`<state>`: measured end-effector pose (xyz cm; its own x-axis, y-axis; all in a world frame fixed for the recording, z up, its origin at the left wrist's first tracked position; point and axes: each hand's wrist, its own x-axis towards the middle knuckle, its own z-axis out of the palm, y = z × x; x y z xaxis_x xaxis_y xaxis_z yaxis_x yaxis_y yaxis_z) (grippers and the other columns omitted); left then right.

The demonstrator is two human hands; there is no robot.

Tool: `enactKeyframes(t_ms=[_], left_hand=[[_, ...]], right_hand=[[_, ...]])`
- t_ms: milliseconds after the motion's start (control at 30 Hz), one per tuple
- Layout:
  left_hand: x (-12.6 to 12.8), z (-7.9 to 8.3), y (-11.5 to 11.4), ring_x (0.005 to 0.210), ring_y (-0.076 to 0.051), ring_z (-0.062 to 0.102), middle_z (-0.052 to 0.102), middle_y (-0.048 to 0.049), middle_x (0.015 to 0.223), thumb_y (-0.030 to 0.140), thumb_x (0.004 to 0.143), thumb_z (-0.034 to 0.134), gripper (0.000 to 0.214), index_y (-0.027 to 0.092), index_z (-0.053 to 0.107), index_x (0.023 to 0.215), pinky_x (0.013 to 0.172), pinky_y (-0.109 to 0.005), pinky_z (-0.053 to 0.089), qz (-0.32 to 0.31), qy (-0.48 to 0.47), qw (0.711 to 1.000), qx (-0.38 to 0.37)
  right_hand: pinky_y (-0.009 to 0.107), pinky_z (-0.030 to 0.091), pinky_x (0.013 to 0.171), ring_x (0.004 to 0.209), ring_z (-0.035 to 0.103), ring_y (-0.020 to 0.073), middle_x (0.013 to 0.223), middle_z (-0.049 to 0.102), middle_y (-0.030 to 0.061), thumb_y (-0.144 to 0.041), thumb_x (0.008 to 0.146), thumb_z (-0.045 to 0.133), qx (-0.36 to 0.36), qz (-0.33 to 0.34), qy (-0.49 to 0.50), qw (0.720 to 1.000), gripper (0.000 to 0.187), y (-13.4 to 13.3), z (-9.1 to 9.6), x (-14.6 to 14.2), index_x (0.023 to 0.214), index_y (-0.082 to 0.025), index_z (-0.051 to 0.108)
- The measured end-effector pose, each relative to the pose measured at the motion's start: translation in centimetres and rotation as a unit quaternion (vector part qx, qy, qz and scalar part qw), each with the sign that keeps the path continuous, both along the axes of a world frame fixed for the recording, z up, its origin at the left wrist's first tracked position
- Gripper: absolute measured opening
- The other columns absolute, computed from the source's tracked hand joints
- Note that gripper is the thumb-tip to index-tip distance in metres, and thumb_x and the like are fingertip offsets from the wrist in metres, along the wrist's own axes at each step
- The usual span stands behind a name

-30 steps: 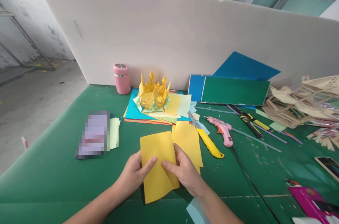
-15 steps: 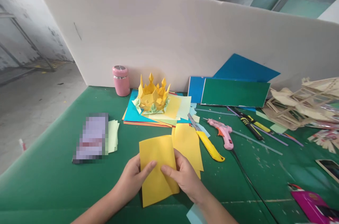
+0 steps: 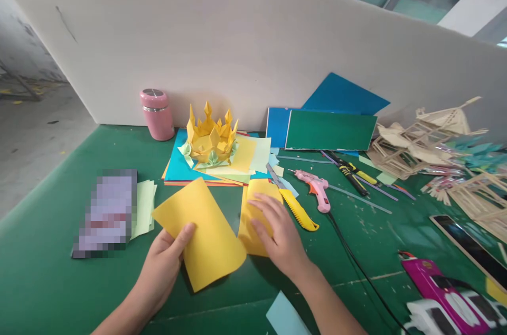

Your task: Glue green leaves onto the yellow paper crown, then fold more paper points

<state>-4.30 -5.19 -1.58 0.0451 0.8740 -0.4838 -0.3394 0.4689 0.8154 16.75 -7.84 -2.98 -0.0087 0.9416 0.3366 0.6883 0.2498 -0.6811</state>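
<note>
Pinched between thumb and fingers of my left hand is a sheet of yellow paper, tilted and curling at its lower right corner. My right hand has its fingers apart over other yellow paper sheets lying on the table; whether the fingertips touch them I cannot tell. Just right of those sheets lies a yellow utility knife with its blade out. Behind the hands a folded yellow paper crown with pale green pieces around its base stands on a stack of coloured paper.
A pink glue gun lies right of the knife, its black cord trailing forward. Pliers, wooden stick models and a phone are further right. A pink flask stands back left, before a white board.
My right hand has let go of the held yellow paper and moved over the sheets on the table. My left hand has carried the paper left and tilted it. The view has turned right.
</note>
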Motion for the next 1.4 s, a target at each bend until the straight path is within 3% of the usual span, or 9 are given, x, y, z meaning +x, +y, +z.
enactKeyframes(t_ms=[100,233,533,733,933,1067,1200,1300,1400], left_hand=[[-0.1,0.3,0.3,0.093,-0.031,0.069,0.074,-0.0102,0.098,0.05,0.039,0.088,0.066,0.017,0.067,0.093,0.07,-0.032,0.059,0.034,-0.017,0.999,0.004],[-0.1,0.3,0.3,0.098,-0.033,0.067,0.072,-0.0117,0.106,0.048,0.045,0.086,0.068,0.017,0.066,0.101,0.072,-0.033,0.06,0.038,-0.023,0.999,0.012],[0.0,0.2,0.3,0.097,-0.033,0.068,0.073,-0.0107,0.103,0.047,0.046,0.087,0.063,0.017,0.068,0.099,0.072,-0.033,0.06,0.066,-0.019,0.997,0.03],[-0.1,0.4,0.3,0.093,-0.031,0.069,0.074,-0.0098,0.099,0.044,0.048,0.086,0.057,0.017,0.068,0.095,0.07,-0.031,0.06,0.063,-0.027,0.997,0.036],[-0.2,0.7,0.3,0.093,-0.031,0.069,0.074,-0.0112,0.101,0.042,0.052,0.084,0.053,0.016,0.066,0.094,0.072,-0.033,0.059,0.047,-0.025,0.998,0.033],[-0.1,0.5,0.0,0.084,-0.031,0.071,0.075,-0.0119,0.096,0.043,0.054,0.083,0.055,0.015,0.064,0.097,0.067,-0.035,0.06,-0.001,-0.013,1.0,0.011],[0.1,0.3,-0.5,0.077,-0.03,0.072,0.076,-0.011,0.087,0.048,0.054,0.082,0.056,0.015,0.064,0.095,0.063,-0.037,0.06,-0.018,0.006,1.0,0.013],[0.3,0.2,-0.9,0.075,-0.03,0.072,0.076,-0.0097,0.083,0.051,0.052,0.082,0.058,0.015,0.064,0.094,0.062,-0.037,0.059,-0.032,0.023,0.999,0.019],[0.6,-0.2,-1.2,0.071,-0.029,0.072,0.076,-0.0089,0.079,0.054,0.053,0.08,0.056,0.016,0.065,0.091,0.062,-0.037,0.059,-0.073,0.046,0.995,0.04]], right_hand=[[0.054,0.031,0.107,0.137,0.031,0.0314,0.148,0.039,0.0111,-0.046,0.094,0.038,-0.04,-0.02,-0.197,0.979,0.048,0.8,-1.3,1.3,0.133,-0.022,0.05],[0.055,0.026,0.11,0.141,0.022,0.03,0.153,0.027,0.0107,-0.047,0.095,0.033,-0.136,0.011,-0.28,0.95,0.055,0.8,-2.2,0.9,0.144,-0.022,0.036],[0.049,0.022,0.113,0.144,0.012,0.0277,0.157,0.014,0.0068,-0.055,0.094,0.03,-0.172,0.093,-0.228,0.954,0.061,-0.9,-0.5,-2.5,0.147,-0.026,0.026],[0.057,0.021,0.111,0.144,0.008,0.0319,0.156,0.012,0.0133,-0.056,0.094,0.024,-0.172,-0.056,-0.232,0.956,0.067,-0.1,-0.4,0.1,0.149,-0.018,0.022],[0.054,0.021,0.112,0.143,0.008,0.0335,0.155,0.012,0.0173,-0.053,0.093,0.034,-0.195,0.026,-0.222,0.955,0.067,-0.8,-1.2,-3.1,0.147,-0.014,0.028],[0.051,0.029,0.111,0.141,0.021,0.0318,0.153,0.026,0.0139,-0.041,0.091,0.044,-0.126,0.07,-0.136,0.98,0.059,-0.9,-1.2,-4.8,0.144,-0.019,0.035],[0.046,0.041,0.104,0.125,0.049,0.0262,0.133,0.056,0.011,-0.039,0.094,0.036,-0.072,0.02,0.096,0.993,0.041,-0.2,-0.7,-3.5,0.125,-0.022,0.057],[0.041,0.052,0.086,0.097,0.065,0.024,0.106,0.069,0.0119,-0.051,0.091,0.038,-0.139,0.023,0.317,0.938,0.046,0.1,0.0,-2.9,0.112,-0.018,0.063],[0.037,0.053,0.079,0.087,0.067,0.0234,0.097,0.072,0.0093,-0.058,0.076,0.061,-0.232,0.079,0.445,0.861,0.049,-0.1,0.7,-3.6,0.104,-0.018,0.066]])
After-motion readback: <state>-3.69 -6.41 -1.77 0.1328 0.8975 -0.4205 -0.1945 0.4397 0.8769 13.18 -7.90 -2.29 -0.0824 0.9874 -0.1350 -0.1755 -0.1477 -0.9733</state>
